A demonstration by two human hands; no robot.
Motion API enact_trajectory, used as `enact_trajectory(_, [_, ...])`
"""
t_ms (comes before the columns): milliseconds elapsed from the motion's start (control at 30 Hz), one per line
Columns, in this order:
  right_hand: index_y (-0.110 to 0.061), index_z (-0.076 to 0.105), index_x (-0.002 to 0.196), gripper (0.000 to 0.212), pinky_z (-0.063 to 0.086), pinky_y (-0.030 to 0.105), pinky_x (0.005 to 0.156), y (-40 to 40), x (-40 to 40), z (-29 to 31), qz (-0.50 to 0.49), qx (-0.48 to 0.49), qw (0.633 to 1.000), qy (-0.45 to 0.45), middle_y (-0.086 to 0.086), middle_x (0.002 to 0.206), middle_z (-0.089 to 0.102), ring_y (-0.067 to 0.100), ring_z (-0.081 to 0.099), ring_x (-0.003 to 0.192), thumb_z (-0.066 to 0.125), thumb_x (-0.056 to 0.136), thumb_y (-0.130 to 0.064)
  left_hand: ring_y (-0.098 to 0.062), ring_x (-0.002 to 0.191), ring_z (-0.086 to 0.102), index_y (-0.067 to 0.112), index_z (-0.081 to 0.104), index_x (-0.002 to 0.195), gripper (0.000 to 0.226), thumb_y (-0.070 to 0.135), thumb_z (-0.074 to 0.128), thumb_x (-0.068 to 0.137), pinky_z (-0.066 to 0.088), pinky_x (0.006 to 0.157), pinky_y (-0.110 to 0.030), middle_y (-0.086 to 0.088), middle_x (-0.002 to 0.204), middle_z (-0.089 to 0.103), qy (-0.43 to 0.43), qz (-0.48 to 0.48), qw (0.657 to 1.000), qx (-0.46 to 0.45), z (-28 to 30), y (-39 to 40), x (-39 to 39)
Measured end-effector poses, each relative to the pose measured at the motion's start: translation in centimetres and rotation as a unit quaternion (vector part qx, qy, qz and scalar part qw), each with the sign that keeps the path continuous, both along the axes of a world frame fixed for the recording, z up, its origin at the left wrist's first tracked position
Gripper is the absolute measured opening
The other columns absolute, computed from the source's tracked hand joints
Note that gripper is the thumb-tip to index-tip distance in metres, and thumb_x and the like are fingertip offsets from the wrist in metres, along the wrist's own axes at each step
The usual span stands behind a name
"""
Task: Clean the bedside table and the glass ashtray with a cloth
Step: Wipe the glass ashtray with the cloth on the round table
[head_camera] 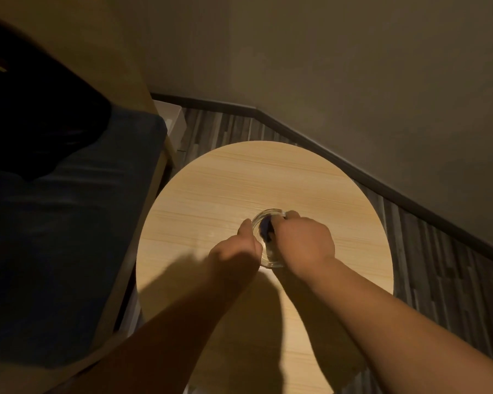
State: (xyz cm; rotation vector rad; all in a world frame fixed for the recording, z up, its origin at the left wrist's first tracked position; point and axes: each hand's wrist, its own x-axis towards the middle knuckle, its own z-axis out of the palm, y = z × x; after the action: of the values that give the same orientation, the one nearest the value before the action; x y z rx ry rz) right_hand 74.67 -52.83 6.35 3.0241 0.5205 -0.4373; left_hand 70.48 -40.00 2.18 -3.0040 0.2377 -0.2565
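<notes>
A round bedside table [239, 183] with a light wood top fills the middle of the view. On it stands a clear glass ashtray [268, 217]. My left hand [234, 251] grips the ashtray's left rim, thumb along the glass. My right hand [302, 243] is closed on a small dark blue cloth [266, 228] and presses it inside the ashtray bowl. Most of the cloth is hidden under my fingers, and the ashtray's near side is covered by both hands.
A bed [69, 223] with a dark blue cover and a wooden frame borders the table on the left. A dark pillow [40, 123] lies on it. Grey wood-pattern floor [427, 251] and a beige wall with a dark skirting board run behind and to the right.
</notes>
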Motion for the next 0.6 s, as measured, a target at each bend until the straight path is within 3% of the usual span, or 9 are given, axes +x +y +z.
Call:
enact_trajectory(67, [-0.019, 0.055, 0.111, 0.027, 0.029, 0.032, 0.052, 0.6, 0.9, -0.1, -0.013, -0.001, 1.000, -0.008, 0.005, 0.094, 0.056, 0.029, 0.058, 0.074, 0.054, 0.084, -0.023, -0.014, 0.028, 0.034, 0.004, 0.074, 0.085, 0.028, 0.015, 0.052, 0.072, 0.030, 0.034, -0.013, 0.002, 0.039, 0.042, 0.017, 0.050, 0.997, -0.054, 0.6, -0.4, 0.1])
enact_trajectory(133, [-0.015, 0.051, 0.110, 0.026, 0.029, 0.033, 0.052, 0.8, 1.1, -0.5, -0.013, 0.002, 1.000, -0.018, 0.006, 0.095, 0.057, 0.030, 0.061, 0.076, 0.051, 0.085, -0.024, -0.018, 0.027, 0.038, 0.001, 0.074, 0.083, 0.034, 0.014, 0.044, 0.074, 0.032, 0.034, -0.014, -0.001, 0.039, 0.044, 0.027, 0.064, 0.992, -0.102, 0.6, -0.8, 0.1])
enact_trajectory(200, [-0.013, 0.047, 0.107, 0.024, 0.030, 0.032, 0.052, 0.8, 0.8, -0.9, -0.021, 0.011, 0.999, -0.029, 0.006, 0.095, 0.059, 0.030, 0.062, 0.075, 0.049, 0.087, -0.025, -0.019, 0.030, 0.042, -0.003, 0.073, 0.090, 0.034, 0.014, 0.045, 0.079, 0.031, 0.035, -0.017, -0.004, 0.040, 0.046, 0.052, 0.063, 0.993, -0.087, 0.9, -0.8, -0.1])
enact_trajectory(300, [-0.013, 0.045, 0.104, 0.020, 0.032, 0.031, 0.051, 0.6, 0.3, -1.5, -0.042, 0.025, 0.998, -0.047, 0.004, 0.093, 0.060, 0.028, 0.063, 0.072, 0.049, 0.088, -0.024, -0.021, 0.038, 0.046, -0.001, 0.066, 0.104, 0.032, 0.018, 0.050, 0.084, 0.029, 0.038, -0.019, -0.004, 0.048, 0.050, 0.078, 0.054, 0.985, -0.142, 1.1, -0.3, 0.0])
enact_trajectory(400, [-0.014, 0.046, 0.102, 0.018, 0.031, 0.029, 0.051, 0.5, 0.0, -1.8, -0.061, 0.036, 0.995, -0.072, 0.004, 0.091, 0.061, 0.028, 0.063, 0.069, 0.050, 0.089, -0.027, -0.017, 0.032, 0.044, -0.002, 0.071, 0.093, 0.035, 0.018, 0.045, 0.081, 0.026, 0.035, -0.019, 0.000, 0.040, 0.045, 0.122, 0.079, 0.981, -0.131, 1.6, -0.8, -0.3])
enact_trajectory(433, [-0.015, 0.047, 0.101, 0.018, 0.031, 0.029, 0.050, 0.4, -0.2, -1.9, -0.070, 0.044, 0.993, -0.083, 0.003, 0.090, 0.061, 0.028, 0.062, 0.068, 0.049, 0.091, -0.030, -0.016, 0.034, 0.047, -0.001, 0.069, 0.098, 0.039, 0.020, 0.040, 0.083, 0.026, 0.037, -0.020, 0.002, 0.042, 0.045, 0.132, 0.100, 0.976, -0.143, 1.6, -0.9, -0.4])
enact_trajectory(533, [-0.017, 0.050, 0.096, 0.022, 0.038, 0.031, 0.052, 0.0, -0.4, -1.8, -0.128, 0.132, 0.977, -0.106, 0.001, 0.083, 0.061, 0.027, 0.059, 0.064, 0.049, 0.094, -0.039, -0.019, 0.065, 0.065, 0.008, 0.040, 0.130, 0.041, 0.029, 0.031, 0.096, 0.031, 0.050, -0.025, 0.001, 0.066, 0.055, 0.195, 0.164, 0.945, -0.204, 0.1, -1.3, 0.2])
enact_trajectory(600, [-0.020, 0.048, 0.090, 0.021, 0.040, 0.031, 0.053, -0.4, -0.3, -1.6, -0.191, 0.231, 0.949, -0.102, -0.003, 0.075, 0.059, 0.022, 0.055, 0.061, 0.051, 0.093, -0.040, -0.024, 0.076, 0.067, 0.011, 0.031, 0.134, 0.042, 0.032, 0.033, 0.098, 0.034, 0.055, -0.027, -0.003, 0.080, 0.065, 0.203, 0.191, 0.924, -0.262, -0.8, -1.5, 0.7])
